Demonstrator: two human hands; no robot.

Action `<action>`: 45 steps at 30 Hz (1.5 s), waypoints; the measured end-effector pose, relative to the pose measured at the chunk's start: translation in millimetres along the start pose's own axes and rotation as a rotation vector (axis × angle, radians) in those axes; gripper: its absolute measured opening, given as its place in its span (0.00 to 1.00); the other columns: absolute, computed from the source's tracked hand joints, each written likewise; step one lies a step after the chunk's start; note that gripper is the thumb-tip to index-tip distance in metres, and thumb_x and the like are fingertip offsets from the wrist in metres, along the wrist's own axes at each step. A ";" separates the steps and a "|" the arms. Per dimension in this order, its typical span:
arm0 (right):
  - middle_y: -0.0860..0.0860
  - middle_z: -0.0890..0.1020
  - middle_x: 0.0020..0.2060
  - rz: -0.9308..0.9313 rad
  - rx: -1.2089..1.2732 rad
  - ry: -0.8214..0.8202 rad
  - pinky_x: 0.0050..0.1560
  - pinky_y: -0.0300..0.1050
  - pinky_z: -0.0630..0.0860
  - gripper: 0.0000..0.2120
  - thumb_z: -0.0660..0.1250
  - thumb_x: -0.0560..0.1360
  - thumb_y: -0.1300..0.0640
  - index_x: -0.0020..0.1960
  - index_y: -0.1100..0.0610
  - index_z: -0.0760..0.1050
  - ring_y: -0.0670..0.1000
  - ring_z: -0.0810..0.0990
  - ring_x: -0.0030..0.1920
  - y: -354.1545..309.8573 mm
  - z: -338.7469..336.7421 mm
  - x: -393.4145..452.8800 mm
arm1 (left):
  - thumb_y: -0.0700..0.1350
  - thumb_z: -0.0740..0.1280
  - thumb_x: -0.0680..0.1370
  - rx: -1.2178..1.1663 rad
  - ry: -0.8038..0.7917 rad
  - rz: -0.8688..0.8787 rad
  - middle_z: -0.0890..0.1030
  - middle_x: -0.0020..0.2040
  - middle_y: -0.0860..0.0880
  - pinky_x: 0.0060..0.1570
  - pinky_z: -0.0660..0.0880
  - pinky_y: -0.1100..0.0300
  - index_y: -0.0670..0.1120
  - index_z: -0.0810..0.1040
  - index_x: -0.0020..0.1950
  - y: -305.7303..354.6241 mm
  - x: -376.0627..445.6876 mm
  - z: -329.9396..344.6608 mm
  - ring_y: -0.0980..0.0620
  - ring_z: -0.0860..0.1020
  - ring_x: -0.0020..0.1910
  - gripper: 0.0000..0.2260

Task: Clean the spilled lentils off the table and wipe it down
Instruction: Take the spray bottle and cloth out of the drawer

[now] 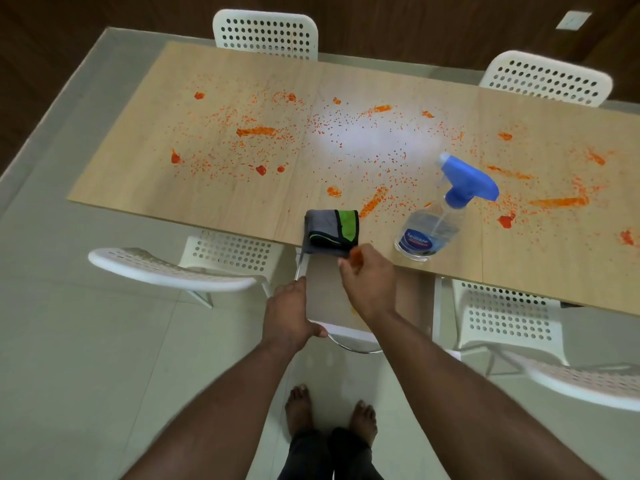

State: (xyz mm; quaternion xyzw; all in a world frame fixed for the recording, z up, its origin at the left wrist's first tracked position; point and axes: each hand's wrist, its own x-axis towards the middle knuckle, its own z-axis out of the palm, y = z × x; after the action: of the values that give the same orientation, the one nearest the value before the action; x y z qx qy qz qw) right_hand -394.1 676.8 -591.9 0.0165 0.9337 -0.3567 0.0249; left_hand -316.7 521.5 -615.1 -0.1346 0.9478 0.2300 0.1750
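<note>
From the head camera, orange lentils (332, 140) are scattered all over the long light-wood table (145, 188), nothing cleared yet. The left hand (289, 315) grips a flat white-edged tray-like thing (332, 299) held under the near edge. The right hand (367, 282), fingers curled, pinches some orange bits right beside the folded grey-and-green cloth (331, 232). Biggest risk, I reckon: sweeping wide knocks over the clear blue-trigger spray bottle (438, 220), or lentils miss the tray and hit the floor.
</note>
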 end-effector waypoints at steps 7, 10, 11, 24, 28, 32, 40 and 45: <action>0.46 0.82 0.35 0.311 -0.022 -0.049 0.43 0.41 0.71 0.06 0.73 0.76 0.53 0.41 0.53 0.82 0.47 0.79 0.37 63.8 -24.8 -36.0 | 0.67 0.79 0.68 0.158 0.142 -0.122 0.82 0.50 0.47 0.46 0.75 0.53 0.47 0.80 0.54 25.2 17.0 -3.5 0.46 0.80 0.50 0.28; 0.49 0.85 0.32 0.607 0.248 0.021 0.49 0.52 0.84 0.09 0.73 0.70 0.49 0.37 0.53 0.85 0.54 0.86 0.39 88.4 -31.4 -35.8 | 0.65 0.77 0.72 -0.077 0.154 -0.281 0.84 0.46 0.46 0.40 0.72 0.56 0.43 0.83 0.49 32.8 25.8 7.7 0.44 0.83 0.48 0.25; 0.50 0.85 0.31 0.711 0.391 0.072 0.50 0.57 0.85 0.08 0.73 0.69 0.50 0.35 0.54 0.84 0.56 0.87 0.39 93.4 -32.4 -33.1 | 0.63 0.78 0.73 -0.259 0.156 -0.355 0.85 0.44 0.45 0.40 0.73 0.57 0.42 0.84 0.47 34.4 28.8 10.4 0.43 0.84 0.48 0.24; 0.61 0.81 0.48 0.975 1.432 0.211 0.65 0.59 0.79 0.08 0.59 0.79 0.64 0.46 0.62 0.76 0.60 0.82 0.51 103.5 -59.8 33.5 | 0.65 0.52 0.86 -2.184 0.081 -0.622 0.80 0.68 0.35 0.72 0.71 0.33 0.39 0.72 0.75 57.7 98.5 -5.9 0.34 0.78 0.67 0.33; 0.60 0.81 0.48 0.987 1.358 0.151 0.68 0.58 0.77 0.09 0.58 0.80 0.65 0.45 0.62 0.76 0.60 0.82 0.57 105.7 -55.4 28.3 | 0.66 0.53 0.85 -2.116 0.057 -0.644 0.80 0.68 0.35 0.73 0.70 0.35 0.38 0.73 0.75 53.4 96.1 -5.6 0.34 0.78 0.69 0.34; 0.58 0.80 0.46 0.977 1.156 0.092 0.64 0.56 0.81 0.06 0.62 0.79 0.67 0.47 0.61 0.77 0.56 0.82 0.54 99.8 -49.1 23.0 | 0.65 0.54 0.86 -1.932 0.042 -0.628 0.82 0.64 0.35 0.72 0.72 0.39 0.38 0.75 0.73 54.6 91.3 -11.1 0.36 0.79 0.67 0.33; 0.51 0.87 0.43 0.456 0.396 -0.134 0.52 0.47 0.82 0.11 0.71 0.70 0.58 0.51 0.56 0.84 0.53 0.86 0.47 16.5 -42.9 17.9 | 0.62 0.67 0.78 -0.714 0.150 -0.402 0.85 0.48 0.39 0.56 0.82 0.43 0.38 0.83 0.50 43.3 72.4 -52.6 0.37 0.84 0.50 0.25; 0.51 0.80 0.46 0.308 0.178 -0.060 0.44 0.41 0.70 0.17 0.76 0.75 0.53 0.59 0.60 0.80 0.52 0.78 0.46 -30.7 -22.4 40.2 | 0.49 0.69 0.82 -0.206 0.154 -0.069 0.83 0.64 0.40 0.61 0.74 0.54 0.39 0.79 0.71 18.7 72.6 -88.5 0.41 0.80 0.64 0.20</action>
State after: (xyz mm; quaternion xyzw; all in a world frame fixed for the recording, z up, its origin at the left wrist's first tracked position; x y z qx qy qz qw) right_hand -436.5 669.4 -557.1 0.1509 0.8836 -0.4304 0.1055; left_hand -412.3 482.1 -562.7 -0.2015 0.9246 0.3090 0.0947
